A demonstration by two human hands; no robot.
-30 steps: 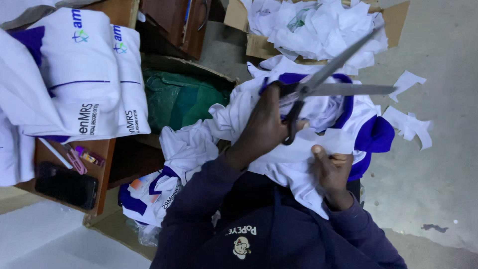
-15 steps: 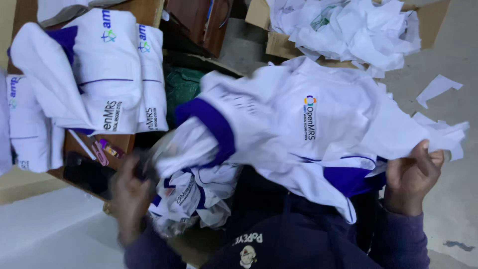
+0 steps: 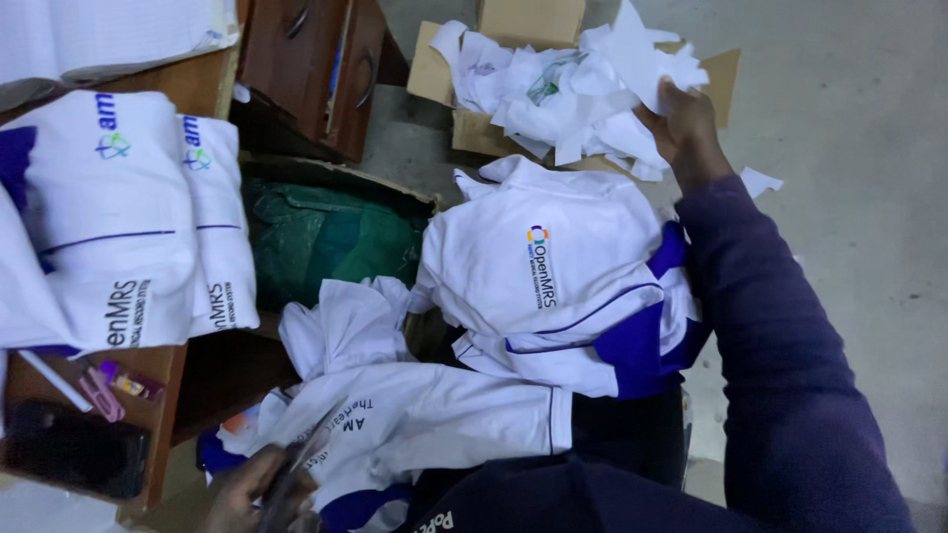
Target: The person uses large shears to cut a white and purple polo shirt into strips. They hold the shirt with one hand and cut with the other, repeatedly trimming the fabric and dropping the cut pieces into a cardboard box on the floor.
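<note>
Right hand [image 3: 681,123] far out, grip pinching white scraps [image 3: 583,94] in carton [image 3: 513,25], left hand [image 3: 247,489] low, closed around scissors [image 3: 301,464], blades aimed up-right over shirt [image 3: 434,415], second shirt [image 3: 553,276] across lap, collar toward carton

White shirt [image 3: 563,286], purple trim; green bag [image 3: 326,237].

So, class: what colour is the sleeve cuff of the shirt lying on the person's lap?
Deep blue-purple, on a white shirt; the head view shows it best.
</note>
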